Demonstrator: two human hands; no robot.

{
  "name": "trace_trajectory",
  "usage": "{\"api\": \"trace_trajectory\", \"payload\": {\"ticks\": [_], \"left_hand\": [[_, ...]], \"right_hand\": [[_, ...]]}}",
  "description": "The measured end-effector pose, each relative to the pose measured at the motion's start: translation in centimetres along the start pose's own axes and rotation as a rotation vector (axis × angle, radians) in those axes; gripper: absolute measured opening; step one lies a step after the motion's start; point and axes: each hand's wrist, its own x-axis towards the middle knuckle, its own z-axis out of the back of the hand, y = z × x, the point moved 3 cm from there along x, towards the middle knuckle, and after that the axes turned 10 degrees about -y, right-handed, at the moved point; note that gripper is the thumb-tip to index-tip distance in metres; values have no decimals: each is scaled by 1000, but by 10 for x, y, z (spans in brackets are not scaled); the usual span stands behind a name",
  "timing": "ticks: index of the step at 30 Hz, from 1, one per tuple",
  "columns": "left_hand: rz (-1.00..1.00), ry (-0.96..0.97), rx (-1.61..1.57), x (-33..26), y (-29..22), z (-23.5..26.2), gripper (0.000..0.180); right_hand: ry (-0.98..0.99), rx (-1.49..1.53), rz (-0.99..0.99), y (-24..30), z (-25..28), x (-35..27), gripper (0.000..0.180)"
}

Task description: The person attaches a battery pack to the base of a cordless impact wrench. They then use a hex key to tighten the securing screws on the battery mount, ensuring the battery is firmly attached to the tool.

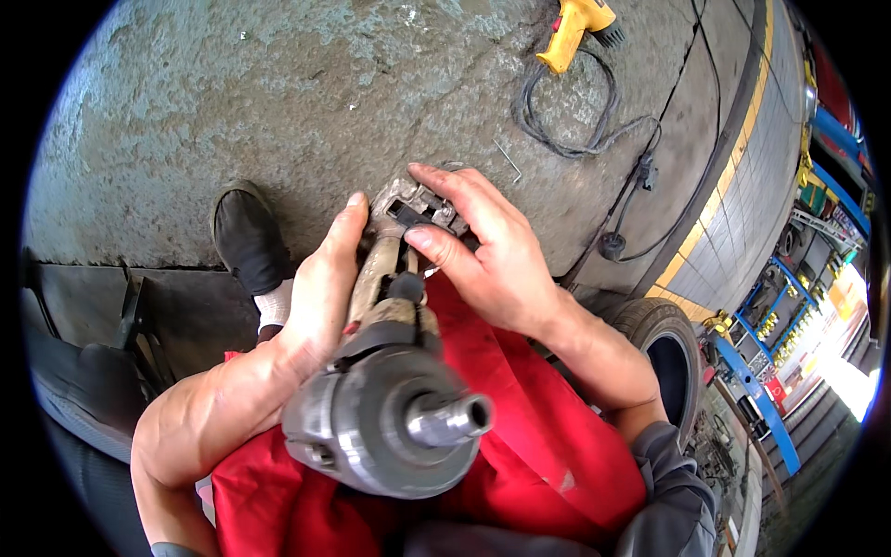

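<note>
A worn, dirty impact wrench [390, 418] lies over my red-clad lap, its round metal nose and spindle toward me. My left hand [325, 288] is wrapped along the side of the handle [376, 269], thumb pointing up near the base, most fingers hidden beneath. At the far end, my right hand [492, 241] grips the handle's base [413, 206], with the thumb on its near side and the fingers over its far side. A dark slot and metal parts show in that base, between the two hands.
Beyond my hands, a hex key [508, 161] lies on the rough concrete floor [306, 93]. A yellow corded tool [575, 32] with a coiled black cable [557, 144] is farther off. Left stands a foot in a dark shoe [246, 237]; right, a tyre [664, 348].
</note>
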Motion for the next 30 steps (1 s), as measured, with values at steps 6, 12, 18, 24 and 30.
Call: {"api": "trace_trajectory", "payload": {"ticks": [6, 12, 18, 24, 30], "left_hand": [[-458, 44, 194, 13, 13, -16, 60], [-777, 0, 680, 73, 5, 10, 58], [-959, -23, 899, 97, -14, 28, 58], [-874, 24, 948, 93, -31, 26, 53], [-872, 21, 869, 104, -42, 19, 59]], "right_hand": [[109, 21, -35, -19, 23, 3, 51], [157, -59, 170, -64, 17, 21, 43], [295, -56, 93, -93, 5, 32, 44], [291, -32, 142, -97, 2, 46, 43], [264, 13, 92, -113, -4, 51, 46]]}}
